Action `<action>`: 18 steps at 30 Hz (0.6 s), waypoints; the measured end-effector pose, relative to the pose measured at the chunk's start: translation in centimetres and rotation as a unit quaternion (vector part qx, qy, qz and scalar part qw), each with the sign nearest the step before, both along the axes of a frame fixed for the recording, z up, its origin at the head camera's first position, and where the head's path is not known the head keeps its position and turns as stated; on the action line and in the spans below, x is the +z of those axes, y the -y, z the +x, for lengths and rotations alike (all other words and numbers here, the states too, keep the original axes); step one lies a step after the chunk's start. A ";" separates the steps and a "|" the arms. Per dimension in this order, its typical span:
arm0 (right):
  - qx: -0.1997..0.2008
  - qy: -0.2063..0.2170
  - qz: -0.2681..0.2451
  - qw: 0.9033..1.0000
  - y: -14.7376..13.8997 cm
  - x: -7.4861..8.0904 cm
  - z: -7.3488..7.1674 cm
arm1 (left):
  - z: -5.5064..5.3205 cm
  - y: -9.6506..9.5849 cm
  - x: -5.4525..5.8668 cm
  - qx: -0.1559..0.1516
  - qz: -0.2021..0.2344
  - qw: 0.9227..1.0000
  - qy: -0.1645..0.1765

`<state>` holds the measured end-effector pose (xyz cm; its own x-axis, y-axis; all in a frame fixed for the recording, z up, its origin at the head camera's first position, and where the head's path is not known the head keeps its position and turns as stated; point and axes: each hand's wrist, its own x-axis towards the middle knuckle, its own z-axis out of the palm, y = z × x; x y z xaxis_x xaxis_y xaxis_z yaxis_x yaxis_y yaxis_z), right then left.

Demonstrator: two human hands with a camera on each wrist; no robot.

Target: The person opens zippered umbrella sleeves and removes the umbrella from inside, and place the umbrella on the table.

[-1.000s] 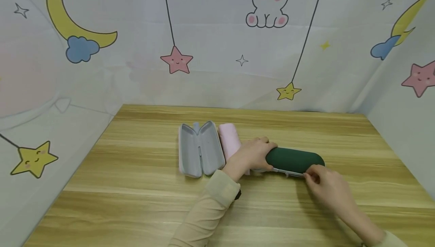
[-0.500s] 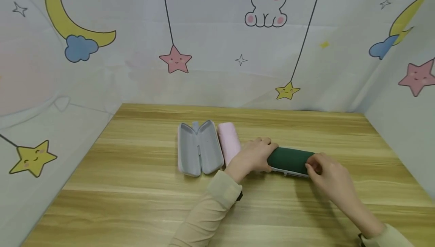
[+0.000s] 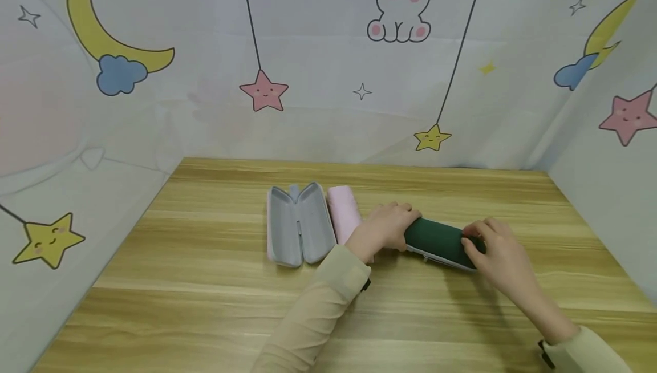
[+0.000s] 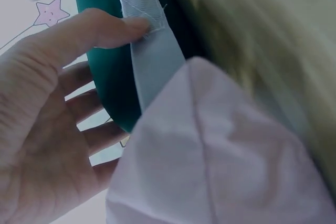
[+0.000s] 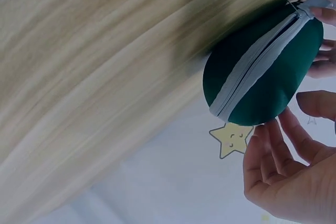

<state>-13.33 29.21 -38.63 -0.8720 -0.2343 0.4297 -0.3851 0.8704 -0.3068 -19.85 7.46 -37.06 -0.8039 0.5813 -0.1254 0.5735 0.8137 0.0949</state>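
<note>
A rounded dark green zip case (image 3: pixel 433 240) lies right of centre on the table, its pale grey zipper band along the near side. My left hand (image 3: pixel 386 226) grips its left end. In the left wrist view, the thumb presses the zipper band (image 4: pixel 155 51) while the fingers reach behind the case. At the right end my right hand (image 3: pixel 495 247) bends its thumb and fingers about the top and far side. From the right wrist view, the zipper (image 5: pixel 257 66) runs around the end with its two edges together, and fingertips (image 5: pixel 270 127) touch the green shell.
An open grey hard case (image 3: pixel 314 230) with two hollow halves lies left of my hands. Between it and my left wrist is a pink fabric roll (image 3: pixel 343 207), partly behind the hand. The wooden table (image 3: pixel 179 304) meets printed cloth walls (image 3: pixel 318 128) at its back and sides.
My right hand has moved from the near zipper edge up and over the case's right end. That end has swung slightly toward me; my left hand keeps its grip.
</note>
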 end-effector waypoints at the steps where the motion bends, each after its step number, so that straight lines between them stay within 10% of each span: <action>1: 0.001 0.009 -0.001 1.000 -0.1 0.0 -0.1 | -0.1 -0.1 0.1 0.001 0.000 1.000 0.001; 18: 0.007 0.173 -0.013 0.985 -1.4 0.6 -1.2 | -2.3 -1.9 0.8 -0.010 -0.040 0.999 0.009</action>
<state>-14.56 30.61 -38.03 -0.9642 -0.2401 0.1128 -0.2651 0.8559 -0.4440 -22.17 9.32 -36.26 -0.7897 0.5844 -0.1865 0.5881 0.8078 0.0409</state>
